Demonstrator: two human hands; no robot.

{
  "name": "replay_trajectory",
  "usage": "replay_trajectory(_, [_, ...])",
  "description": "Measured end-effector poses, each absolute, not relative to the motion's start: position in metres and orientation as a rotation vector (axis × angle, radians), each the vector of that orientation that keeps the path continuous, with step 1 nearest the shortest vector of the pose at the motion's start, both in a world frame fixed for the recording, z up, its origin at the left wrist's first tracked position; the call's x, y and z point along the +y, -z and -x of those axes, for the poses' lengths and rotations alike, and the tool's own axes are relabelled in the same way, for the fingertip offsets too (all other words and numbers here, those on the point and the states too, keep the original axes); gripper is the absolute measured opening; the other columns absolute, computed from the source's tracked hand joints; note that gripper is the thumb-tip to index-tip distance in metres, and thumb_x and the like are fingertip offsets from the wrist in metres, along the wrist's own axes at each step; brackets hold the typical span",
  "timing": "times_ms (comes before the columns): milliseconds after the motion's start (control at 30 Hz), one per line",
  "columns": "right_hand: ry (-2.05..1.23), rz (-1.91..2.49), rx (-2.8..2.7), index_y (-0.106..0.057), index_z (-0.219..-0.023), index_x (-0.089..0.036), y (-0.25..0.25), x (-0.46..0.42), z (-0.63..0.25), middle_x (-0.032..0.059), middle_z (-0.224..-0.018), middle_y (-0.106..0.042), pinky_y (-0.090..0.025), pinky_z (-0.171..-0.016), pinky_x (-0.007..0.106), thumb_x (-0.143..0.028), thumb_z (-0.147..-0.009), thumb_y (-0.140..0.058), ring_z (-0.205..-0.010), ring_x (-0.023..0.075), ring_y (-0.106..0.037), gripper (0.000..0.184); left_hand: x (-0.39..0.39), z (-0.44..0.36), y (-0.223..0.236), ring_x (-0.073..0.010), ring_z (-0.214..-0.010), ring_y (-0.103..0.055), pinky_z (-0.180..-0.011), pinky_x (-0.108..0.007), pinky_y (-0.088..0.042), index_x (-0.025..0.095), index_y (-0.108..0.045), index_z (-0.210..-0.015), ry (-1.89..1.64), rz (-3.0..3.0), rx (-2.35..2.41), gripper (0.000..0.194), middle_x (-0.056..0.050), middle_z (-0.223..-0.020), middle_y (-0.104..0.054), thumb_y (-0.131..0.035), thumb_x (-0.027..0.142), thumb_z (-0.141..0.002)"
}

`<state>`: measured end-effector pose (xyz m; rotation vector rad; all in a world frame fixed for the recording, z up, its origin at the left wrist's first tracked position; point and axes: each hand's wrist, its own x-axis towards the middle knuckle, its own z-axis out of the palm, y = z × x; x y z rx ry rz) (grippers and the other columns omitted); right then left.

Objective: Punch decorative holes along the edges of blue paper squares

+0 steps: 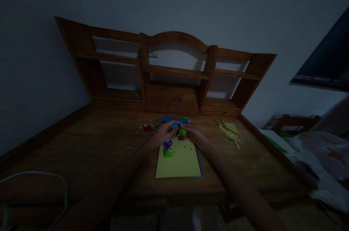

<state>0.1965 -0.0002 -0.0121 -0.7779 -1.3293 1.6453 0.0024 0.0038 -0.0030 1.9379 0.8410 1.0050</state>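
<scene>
My left hand (163, 132) is closed on the near edge of a blue sheet of paper (169, 118). My right hand (193, 132) grips a small green craft paper punch (182, 131), held against the blue paper just above the yellow paper (178, 165). On that yellow paper stand a second green punch (168, 152) and a purple punch (168, 143), the purple one close below my left hand. Tiny blue cut-outs (188, 147) lie on the yellow sheet too. Behind my right hand, another punch is partly hidden. The room is dim, so finger detail is faint.
A red punch (147, 127) sits left of my hands among scattered pale paper bits. Punched yellow paper strips (229, 131) lie at the right. A wooden shelf unit (171, 98) rises at the desk's back. A white cable (40, 173) curves at lower left.
</scene>
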Motion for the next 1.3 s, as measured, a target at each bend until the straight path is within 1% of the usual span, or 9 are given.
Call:
replay_trajectory(200, [-1.6,0.775,-1.328,-0.068,-0.08,-0.017,0.01,-0.003,-0.196,0.0034,-0.079,-0.068,-0.046,-0.061,0.026,-0.042,-0.077,-0.072,-0.066,0.0152,-0.061,0.025,0.002,-0.003,0.0,-0.0149,-0.059,-0.059,-0.055,-0.024,-0.046,0.016,-0.061,-0.117,-1.04,-1.894,0.858,0.034,0.0,-0.063,-0.06,-0.055,0.035,-0.09])
replay_trajectory(333, [-1.606,0.812,-1.278,-0.068,-0.084,-0.018,0.007,-0.002,-0.198,0.0034,-0.081,-0.069,-0.046,-0.06,0.026,-0.041,-0.076,-0.074,-0.067,0.0156,-0.061,0.025,0.005,-0.001,0.002,-0.0145,-0.06,-0.06,-0.058,-0.024,-0.047,0.017,-0.062,-0.114,-1.086,-1.899,0.859,0.03,0.0,-0.066,-0.061,-0.054,0.035,-0.091])
replay_trajectory(567, [-1.574,0.837,-1.191,-0.07,-0.09,-0.019,0.006,-0.001,-0.201,0.0032,-0.086,-0.07,-0.046,-0.061,0.026,-0.038,-0.073,-0.076,-0.073,0.0172,-0.063,0.027,0.008,0.0,0.005,-0.0146,-0.06,-0.059,-0.056,-0.023,-0.045,0.018,-0.061,-0.116,-1.158,-1.88,0.915,0.032,0.0,-0.069,-0.062,-0.054,0.038,-0.092])
replay_trajectory(733, [-1.503,0.869,-1.203,-0.069,-0.096,-0.02,0.006,-0.002,-0.203,0.0043,-0.091,-0.069,-0.044,-0.06,0.025,-0.039,-0.076,-0.075,-0.078,0.0174,-0.063,0.028,0.007,0.0,0.005,-0.0155,-0.063,-0.06,-0.06,-0.024,-0.046,0.019,-0.058,-0.12,-1.207,-1.842,0.891,0.035,0.0,-0.069,-0.062,-0.051,0.041,-0.093])
replay_trajectory(900, [-1.373,0.887,-1.256,-0.068,-0.097,-0.022,0.012,-0.002,-0.201,-0.0008,-0.079,-0.066,-0.041,-0.057,0.024,-0.035,-0.069,-0.082,-0.062,0.0122,-0.056,0.033,0.005,-0.001,0.003,-0.0163,-0.063,-0.059,-0.061,-0.025,-0.047,0.019,-0.05,-0.129,-1.264,-1.748,0.883,0.043,0.0,-0.069,-0.062,-0.051,0.044,-0.093])
replay_trajectory(967, [-1.367,0.879,-1.275,-0.067,-0.095,-0.022,0.014,-0.001,-0.2,-0.001,-0.08,-0.066,-0.041,-0.057,0.024,-0.034,-0.068,-0.083,-0.059,0.0106,-0.054,0.034,0.004,-0.001,0.002,-0.0163,-0.062,-0.059,-0.061,-0.025,-0.047,0.019,-0.048,-0.132,-1.272,-1.713,0.889,0.046,0.001,-0.068,-0.061,-0.051,0.044,-0.093])
replay_trajectory(1067, [-1.413,0.88,-1.305,-0.068,-0.096,-0.02,0.015,-0.002,-0.199,0.0009,-0.084,-0.068,-0.042,-0.058,0.024,-0.034,-0.068,-0.084,-0.06,0.0102,-0.054,0.036,0.0,-0.003,-0.001,-0.0167,-0.064,-0.06,-0.062,-0.026,-0.047,0.019,-0.043,-0.137,-1.263,-1.68,0.893,0.051,0.0,-0.069,-0.062,-0.05,0.045,-0.094])
replay_trajectory(1167, [-1.453,0.871,-1.353,-0.069,-0.097,-0.02,0.01,-0.006,-0.198,0.0013,-0.083,-0.069,-0.044,-0.059,0.024,-0.033,-0.066,-0.085,-0.059,0.0103,-0.056,0.038,-0.006,-0.006,-0.005,-0.0168,-0.066,-0.061,-0.064,-0.026,-0.048,0.02,-0.039,-0.14,-1.25,-1.646,0.9,0.054,0.0,-0.071,-0.063,-0.05,0.045,-0.094])
replay_trajectory(1300, [-1.494,0.871,-1.38,-0.071,-0.098,-0.02,0.004,-0.013,-0.197,0.0022,-0.084,-0.071,-0.047,-0.063,0.027,-0.031,-0.064,-0.085,-0.064,0.0136,-0.061,0.038,-0.012,-0.009,-0.009,-0.0175,-0.067,-0.061,-0.065,-0.028,-0.048,0.02,-0.04,-0.139,-1.223,-1.637,0.91,0.053,0.0,-0.072,-0.062,-0.051,0.045,-0.093])
